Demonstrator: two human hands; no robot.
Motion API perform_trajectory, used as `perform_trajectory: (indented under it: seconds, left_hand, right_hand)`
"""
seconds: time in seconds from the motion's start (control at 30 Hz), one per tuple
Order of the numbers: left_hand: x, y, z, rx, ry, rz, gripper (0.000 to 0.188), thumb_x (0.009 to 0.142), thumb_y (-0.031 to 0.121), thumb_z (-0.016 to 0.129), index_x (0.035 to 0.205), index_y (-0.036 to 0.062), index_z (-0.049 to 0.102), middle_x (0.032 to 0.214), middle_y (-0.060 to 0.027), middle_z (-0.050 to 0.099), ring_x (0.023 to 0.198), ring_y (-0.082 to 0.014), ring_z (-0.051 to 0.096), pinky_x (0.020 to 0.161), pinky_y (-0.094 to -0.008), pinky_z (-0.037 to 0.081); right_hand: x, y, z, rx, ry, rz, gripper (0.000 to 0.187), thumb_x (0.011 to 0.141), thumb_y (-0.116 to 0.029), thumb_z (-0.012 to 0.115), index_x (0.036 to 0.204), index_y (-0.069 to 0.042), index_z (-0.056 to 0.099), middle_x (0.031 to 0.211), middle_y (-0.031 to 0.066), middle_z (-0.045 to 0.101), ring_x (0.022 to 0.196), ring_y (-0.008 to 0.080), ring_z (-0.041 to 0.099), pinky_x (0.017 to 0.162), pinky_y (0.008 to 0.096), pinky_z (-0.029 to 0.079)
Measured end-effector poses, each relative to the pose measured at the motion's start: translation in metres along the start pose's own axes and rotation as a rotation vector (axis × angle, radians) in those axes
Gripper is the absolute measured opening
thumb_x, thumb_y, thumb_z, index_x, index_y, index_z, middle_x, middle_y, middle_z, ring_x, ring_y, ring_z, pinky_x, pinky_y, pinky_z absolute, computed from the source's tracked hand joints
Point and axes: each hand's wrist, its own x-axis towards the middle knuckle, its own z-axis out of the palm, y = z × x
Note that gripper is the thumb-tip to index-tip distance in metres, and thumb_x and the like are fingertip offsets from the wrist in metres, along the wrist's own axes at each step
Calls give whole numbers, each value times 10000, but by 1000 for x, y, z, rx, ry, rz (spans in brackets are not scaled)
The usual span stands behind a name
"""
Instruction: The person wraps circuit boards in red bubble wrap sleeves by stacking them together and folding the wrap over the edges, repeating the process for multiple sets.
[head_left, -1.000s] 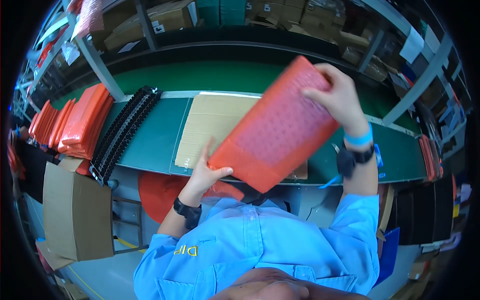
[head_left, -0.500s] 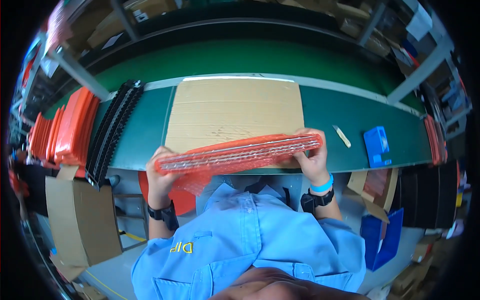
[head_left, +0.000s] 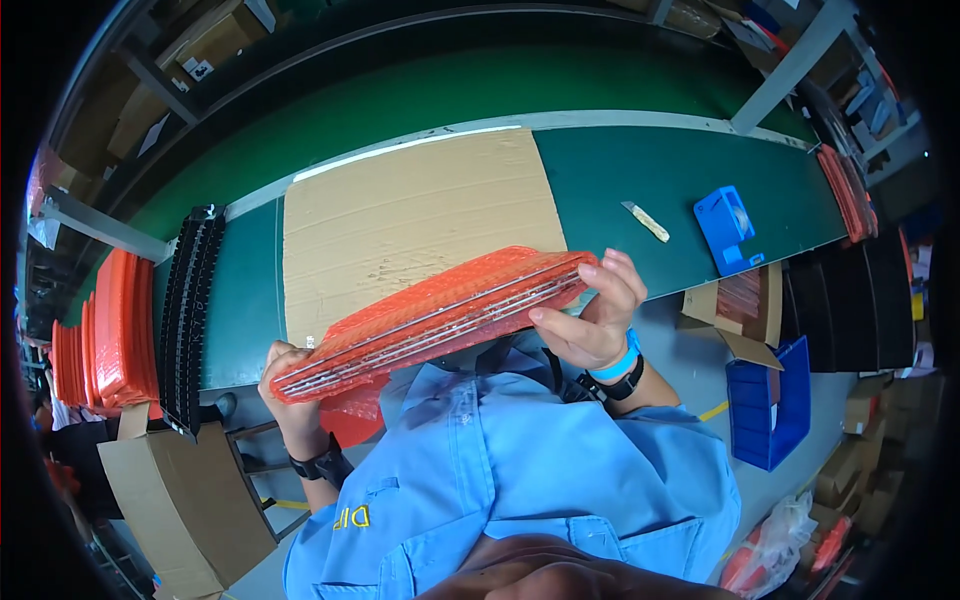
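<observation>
A stack of thin flat panels in red bubble wrap (head_left: pixel 450 310) is held above the near edge of the workbench, its layered edge turned toward me. My left hand (head_left: pixel 287 385) grips the stack's left end, which sits lower than the right. At the other end, my right hand (head_left: pixel 600 315) has its thumb on the near edge and its fingertips at the far corner. A loose flap of wrap (head_left: pixel 355 405) hangs below, near my left hand. Behind the stack, a cardboard sheet (head_left: pixel 420 210) lies flat on the green bench top (head_left: pixel 625 170).
A utility knife (head_left: pixel 647 222) and a blue tape dispenser (head_left: pixel 728 230) lie right of the cardboard. Black slotted racks (head_left: pixel 190 310) and red wrapped packs (head_left: pixel 125 330) stand at left. An open carton (head_left: pixel 170 500) and a blue bin (head_left: pixel 770 400) are below bench level.
The view has turned, so the bench appears tilted. The wrapped stack has tilted more, left end lower, showing more of its top face. My right-hand fingers have shifted on its end.
</observation>
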Motion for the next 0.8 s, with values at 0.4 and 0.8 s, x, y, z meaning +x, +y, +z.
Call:
perform_trajectory:
  seconds: [0.4,0.8]
  left_hand:
    - [0,-9,-1,-21,-34,-4,430,743,241,839,1023,-21,645,898,-86,586,826,-188,592,763,-295,464]
    - [-10,19,-9,-537,-226,-602,585,823,122,768,1339,-30,539,1277,-135,647,1117,-232,656,1001,-359,494]
  right_hand:
    - [6,5,1,81,-35,93,406,654,-173,878,1023,-209,715,1342,119,508,1263,333,444,1046,473,409]
    - [31,20,19,1042,-340,1039,492,968,-297,669,1309,31,534,1183,93,651,1112,167,586,1002,328,443]
